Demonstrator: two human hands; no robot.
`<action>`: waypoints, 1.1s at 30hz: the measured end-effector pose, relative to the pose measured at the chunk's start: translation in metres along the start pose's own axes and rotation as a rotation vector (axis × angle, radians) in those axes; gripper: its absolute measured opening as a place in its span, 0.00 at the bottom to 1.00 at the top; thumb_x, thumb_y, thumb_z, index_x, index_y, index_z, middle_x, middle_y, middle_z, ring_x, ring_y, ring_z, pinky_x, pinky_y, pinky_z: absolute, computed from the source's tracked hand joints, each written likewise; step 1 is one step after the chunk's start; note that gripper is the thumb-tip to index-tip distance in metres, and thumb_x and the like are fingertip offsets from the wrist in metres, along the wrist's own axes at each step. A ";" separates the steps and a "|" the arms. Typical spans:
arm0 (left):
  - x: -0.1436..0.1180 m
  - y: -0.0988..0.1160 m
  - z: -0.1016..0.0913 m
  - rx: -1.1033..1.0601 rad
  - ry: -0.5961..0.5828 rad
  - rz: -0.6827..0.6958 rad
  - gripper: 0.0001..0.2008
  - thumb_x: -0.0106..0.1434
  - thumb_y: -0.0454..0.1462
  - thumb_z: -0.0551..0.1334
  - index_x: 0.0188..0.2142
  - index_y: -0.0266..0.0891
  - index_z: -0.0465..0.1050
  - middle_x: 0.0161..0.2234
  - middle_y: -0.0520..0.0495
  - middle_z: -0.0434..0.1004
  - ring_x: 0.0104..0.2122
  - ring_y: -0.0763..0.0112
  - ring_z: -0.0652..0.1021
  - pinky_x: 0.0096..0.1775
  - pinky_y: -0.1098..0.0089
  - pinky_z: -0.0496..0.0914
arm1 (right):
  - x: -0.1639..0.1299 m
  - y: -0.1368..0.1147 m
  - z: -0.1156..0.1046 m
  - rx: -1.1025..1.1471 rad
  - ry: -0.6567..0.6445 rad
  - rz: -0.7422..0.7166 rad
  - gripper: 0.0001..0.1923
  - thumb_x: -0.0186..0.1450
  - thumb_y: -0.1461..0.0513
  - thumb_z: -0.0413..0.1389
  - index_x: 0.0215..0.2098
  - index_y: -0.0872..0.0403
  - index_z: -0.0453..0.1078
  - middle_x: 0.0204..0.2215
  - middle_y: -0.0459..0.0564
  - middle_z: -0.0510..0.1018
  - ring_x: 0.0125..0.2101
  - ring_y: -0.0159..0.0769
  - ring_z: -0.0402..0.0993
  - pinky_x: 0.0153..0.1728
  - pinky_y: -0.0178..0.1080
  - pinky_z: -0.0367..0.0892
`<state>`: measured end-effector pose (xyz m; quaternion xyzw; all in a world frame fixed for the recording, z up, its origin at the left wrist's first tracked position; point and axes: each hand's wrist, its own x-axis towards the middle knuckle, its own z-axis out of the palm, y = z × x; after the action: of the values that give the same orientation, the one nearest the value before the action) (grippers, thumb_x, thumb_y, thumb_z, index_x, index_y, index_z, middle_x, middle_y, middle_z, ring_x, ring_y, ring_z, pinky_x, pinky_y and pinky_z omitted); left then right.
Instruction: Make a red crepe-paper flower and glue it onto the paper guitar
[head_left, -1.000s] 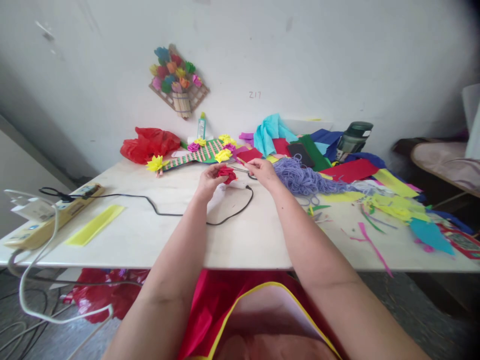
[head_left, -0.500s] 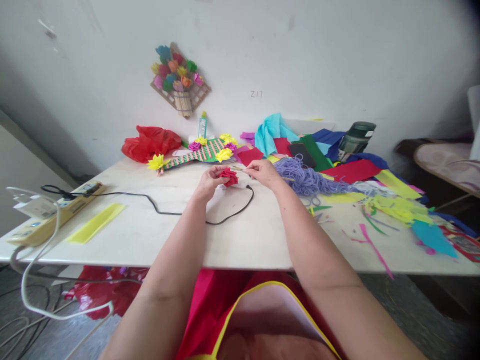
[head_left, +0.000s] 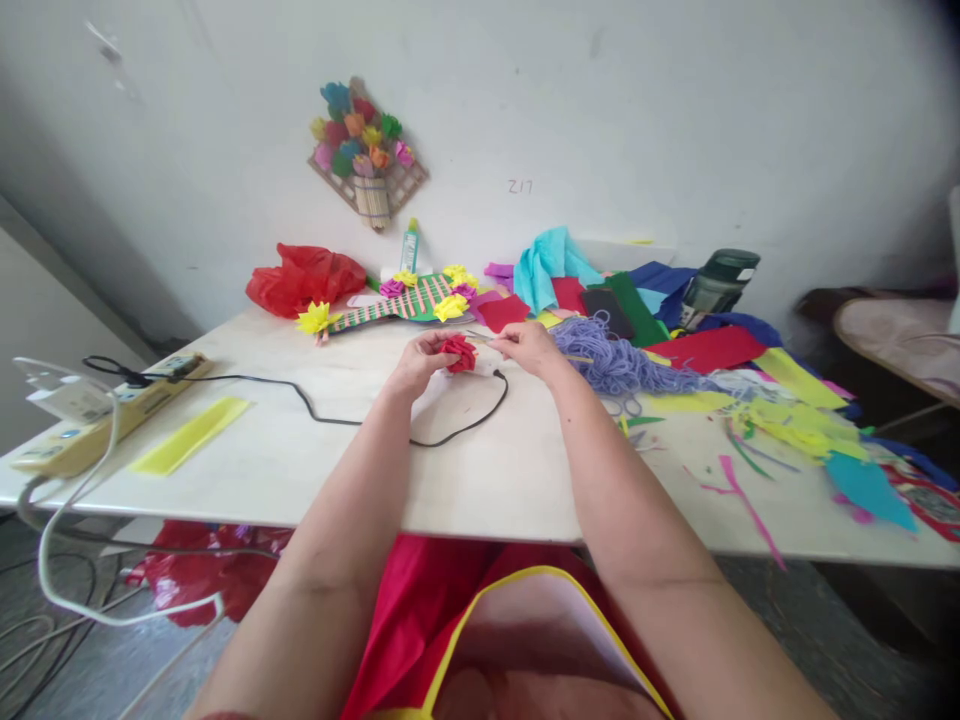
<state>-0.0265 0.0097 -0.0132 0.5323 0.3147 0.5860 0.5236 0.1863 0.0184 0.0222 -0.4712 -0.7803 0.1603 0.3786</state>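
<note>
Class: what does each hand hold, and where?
Left hand grips the red paper flower from its side; right hand pinches a thin stick.

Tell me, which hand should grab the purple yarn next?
Probably the right hand. It sits just beside the purple yarn, holding only a thin stick. The left hand is farther away, and its grip is full with the red paper flower.

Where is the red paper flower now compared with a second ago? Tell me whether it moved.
No. The red paper flower stays in the left hand, just above the black cable loop; only the camera shifted slightly.
</note>
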 end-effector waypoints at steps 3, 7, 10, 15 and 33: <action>0.000 0.001 0.000 -0.001 -0.015 -0.001 0.23 0.37 0.32 0.75 0.37 0.36 0.80 0.31 0.47 0.82 0.29 0.69 0.79 0.35 0.69 0.71 | 0.000 0.000 0.000 -0.015 0.001 0.008 0.11 0.61 0.58 0.60 0.24 0.56 0.76 0.18 0.45 0.75 0.24 0.31 0.67 0.28 0.34 0.56; 0.000 0.001 0.000 0.005 -0.030 0.004 0.23 0.37 0.31 0.74 0.37 0.36 0.81 0.31 0.47 0.82 0.28 0.69 0.78 0.34 0.69 0.70 | 0.001 0.001 0.001 -0.025 0.002 0.004 0.12 0.61 0.57 0.60 0.24 0.56 0.77 0.18 0.45 0.75 0.24 0.31 0.67 0.28 0.34 0.56; 0.000 0.001 0.000 0.010 -0.033 0.006 0.23 0.37 0.31 0.74 0.37 0.37 0.81 0.31 0.46 0.83 0.28 0.69 0.78 0.34 0.70 0.70 | 0.000 0.002 0.001 -0.044 0.007 0.000 0.12 0.61 0.57 0.60 0.24 0.55 0.77 0.19 0.45 0.75 0.24 0.31 0.67 0.28 0.34 0.56; 0.001 0.000 -0.001 0.013 -0.037 0.002 0.23 0.38 0.32 0.74 0.38 0.37 0.81 0.32 0.46 0.83 0.29 0.68 0.79 0.34 0.69 0.70 | -0.001 -0.001 0.000 -0.079 -0.004 0.025 0.10 0.61 0.58 0.60 0.26 0.56 0.78 0.20 0.46 0.76 0.24 0.31 0.68 0.28 0.34 0.56; 0.000 0.001 0.000 0.031 -0.039 -0.002 0.22 0.37 0.32 0.75 0.37 0.37 0.82 0.29 0.48 0.82 0.27 0.70 0.77 0.32 0.71 0.70 | -0.002 -0.005 0.000 -0.119 -0.018 0.051 0.11 0.62 0.57 0.60 0.29 0.56 0.79 0.22 0.47 0.78 0.25 0.32 0.69 0.28 0.34 0.56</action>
<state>-0.0272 0.0096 -0.0126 0.5515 0.3137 0.5701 0.5220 0.1837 0.0144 0.0240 -0.5113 -0.7796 0.1275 0.3385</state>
